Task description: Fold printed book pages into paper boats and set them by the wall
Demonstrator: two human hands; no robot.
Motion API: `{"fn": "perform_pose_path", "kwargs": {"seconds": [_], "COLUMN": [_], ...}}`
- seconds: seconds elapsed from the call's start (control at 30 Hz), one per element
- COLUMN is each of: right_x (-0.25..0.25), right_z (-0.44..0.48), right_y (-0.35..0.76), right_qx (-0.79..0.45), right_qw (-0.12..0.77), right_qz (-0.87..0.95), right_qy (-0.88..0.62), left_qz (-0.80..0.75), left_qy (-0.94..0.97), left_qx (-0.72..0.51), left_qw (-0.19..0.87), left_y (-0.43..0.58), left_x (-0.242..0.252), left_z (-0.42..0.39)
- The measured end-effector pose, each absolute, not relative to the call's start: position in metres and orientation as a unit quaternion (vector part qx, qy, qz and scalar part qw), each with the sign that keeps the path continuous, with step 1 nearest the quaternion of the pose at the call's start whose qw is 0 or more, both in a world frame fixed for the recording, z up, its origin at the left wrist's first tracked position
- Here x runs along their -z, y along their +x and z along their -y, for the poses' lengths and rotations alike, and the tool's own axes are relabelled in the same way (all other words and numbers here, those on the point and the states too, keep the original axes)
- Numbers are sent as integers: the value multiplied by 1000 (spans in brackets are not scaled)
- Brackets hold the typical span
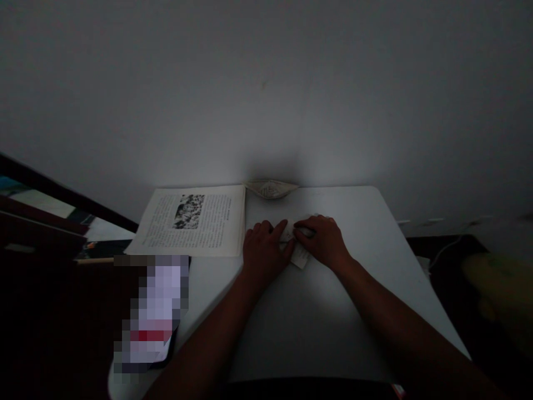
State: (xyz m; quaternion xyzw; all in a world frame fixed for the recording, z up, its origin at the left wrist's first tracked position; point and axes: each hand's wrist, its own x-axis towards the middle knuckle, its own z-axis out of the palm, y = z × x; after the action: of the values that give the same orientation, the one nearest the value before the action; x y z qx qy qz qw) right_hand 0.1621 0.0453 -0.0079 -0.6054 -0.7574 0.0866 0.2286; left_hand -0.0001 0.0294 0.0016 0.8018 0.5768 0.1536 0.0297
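Both hands rest on a small folded piece of printed paper point(298, 256) in the middle of a white table point(316, 311). My left hand point(263, 247) lies on the paper's left part with its fingers pressed together and pointing right. My right hand point(321, 239) covers the paper's right part, fingers curled down and pinching its upper edge. Most of the paper is hidden under the hands; only a corner shows between and below them.
An open book point(195, 219) with text and a dark picture lies at the table's back left. A folded paper boat point(270, 189) sits against the wall behind the hands. A phone with a blurred screen point(154, 311) lies at the front left. Dark furniture stands at the left.
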Motion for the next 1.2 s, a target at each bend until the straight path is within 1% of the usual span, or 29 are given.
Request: {"fn": "perform_pose_path", "kwargs": {"seconds": [0.17,0.63,1.0,1.2], "right_x": [6,8,9,9], "right_z": [-45,-46,-46,-45], "right_y": [161,162,163,164], "right_qx": [-87,-88,-82,-82], "right_qw": [223,230,230,238], "right_qz": [755,751,755,757], "right_qy": [-610,-612,-609,-603], "left_qz": [-588,-612,-616,-643], "left_qy": [794,773,765,732], "left_qx": [-154,-159,-163,-182], "left_qw": [19,51,93,132], "left_y": [3,4,-1,-6], "left_x": [-1,0,-4,-8], "left_z": [-30,-33,-34,-34]}}
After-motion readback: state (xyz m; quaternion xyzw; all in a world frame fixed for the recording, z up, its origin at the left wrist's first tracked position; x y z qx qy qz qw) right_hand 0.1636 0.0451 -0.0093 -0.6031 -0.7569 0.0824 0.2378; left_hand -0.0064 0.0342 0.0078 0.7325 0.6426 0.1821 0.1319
